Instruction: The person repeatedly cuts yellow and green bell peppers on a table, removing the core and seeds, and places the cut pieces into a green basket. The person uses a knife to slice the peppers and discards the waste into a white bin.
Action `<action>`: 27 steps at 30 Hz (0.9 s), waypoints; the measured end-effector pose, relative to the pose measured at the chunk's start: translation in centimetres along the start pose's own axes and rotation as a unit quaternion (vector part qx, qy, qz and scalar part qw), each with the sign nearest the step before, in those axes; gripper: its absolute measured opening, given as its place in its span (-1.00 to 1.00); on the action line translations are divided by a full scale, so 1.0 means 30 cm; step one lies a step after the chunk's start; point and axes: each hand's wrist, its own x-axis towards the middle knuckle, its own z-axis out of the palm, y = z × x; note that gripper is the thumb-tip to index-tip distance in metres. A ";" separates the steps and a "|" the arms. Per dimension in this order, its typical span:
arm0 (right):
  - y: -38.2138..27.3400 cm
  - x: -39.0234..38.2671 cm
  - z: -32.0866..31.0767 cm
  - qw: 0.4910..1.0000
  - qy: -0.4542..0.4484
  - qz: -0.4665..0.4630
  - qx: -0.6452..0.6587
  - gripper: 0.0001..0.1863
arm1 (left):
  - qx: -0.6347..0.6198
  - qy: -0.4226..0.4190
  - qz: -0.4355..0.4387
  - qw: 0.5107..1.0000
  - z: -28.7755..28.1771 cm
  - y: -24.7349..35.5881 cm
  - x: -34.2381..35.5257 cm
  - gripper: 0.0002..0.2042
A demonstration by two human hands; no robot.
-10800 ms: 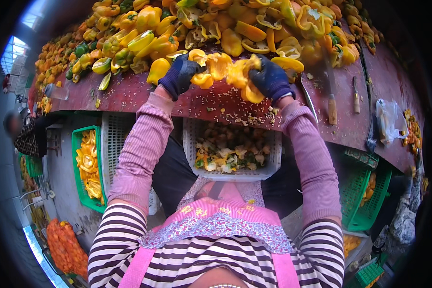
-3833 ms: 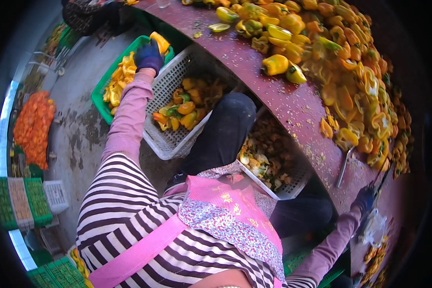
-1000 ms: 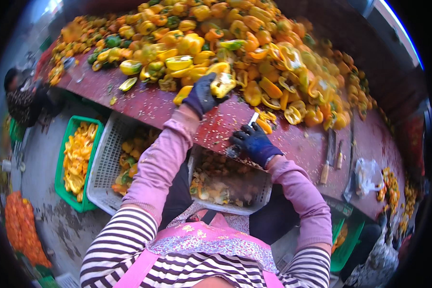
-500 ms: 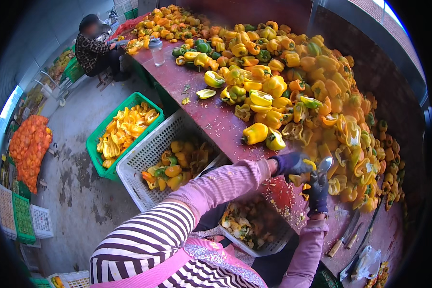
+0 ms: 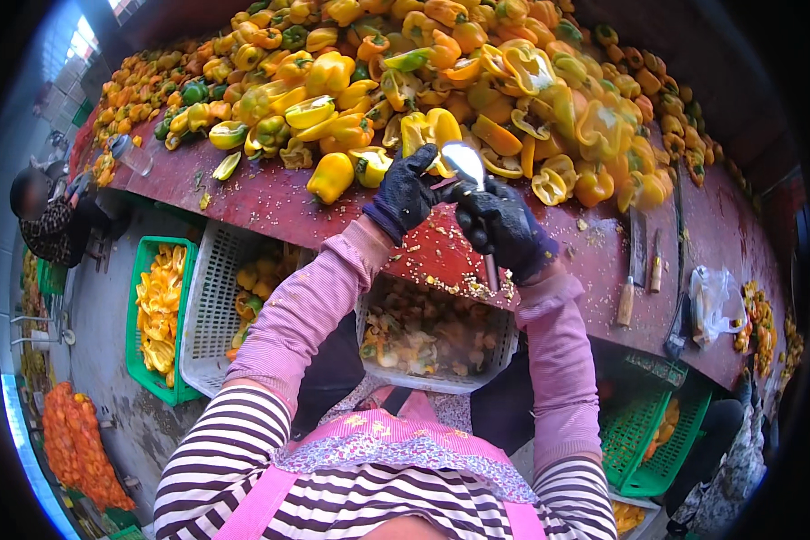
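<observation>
My left hand (image 5: 405, 193), in a dark glove, is closed on a yellow cut pepper (image 5: 426, 129) above the red table. My right hand (image 5: 504, 223), also gloved, grips a metal spoon (image 5: 464, 164), its shiny bowl against the pepper's lower right and its handle pointing down toward me. The two hands are close together, over a patch of scattered seeds. A large heap of yellow, orange and green peppers (image 5: 333, 74), some cut, lies just beyond them.
Knives (image 5: 626, 301) and a plastic bag (image 5: 714, 304) lie right; a bottle (image 5: 137, 159) stands left. Below are a grey crate (image 5: 198, 319) and green baskets (image 5: 133, 346) of peppers, and a crate of scraps (image 5: 423, 376) between my knees. A co-worker (image 5: 49, 225) sits at far left.
My left hand, earlier reaching to the green basket with a piece, is back over the table with a pepper. My right hand has taken up the spoon and brought it to that pepper.
</observation>
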 end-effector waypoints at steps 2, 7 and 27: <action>0.034 0.021 0.001 0.985 -0.071 0.043 0.154 -0.73 | 0.218 -0.136 0.146 0.955 -0.010 -0.034 0.021 -0.68; 0.081 0.066 0.023 0.977 0.213 0.002 -0.027 -0.63 | 0.050 -0.090 0.018 0.995 0.025 -0.068 -0.007 -0.61; 0.282 -0.070 -0.023 0.805 -0.195 -0.011 -0.560 -0.75 | 0.021 -0.040 0.037 0.998 0.007 0.075 -0.012 -0.58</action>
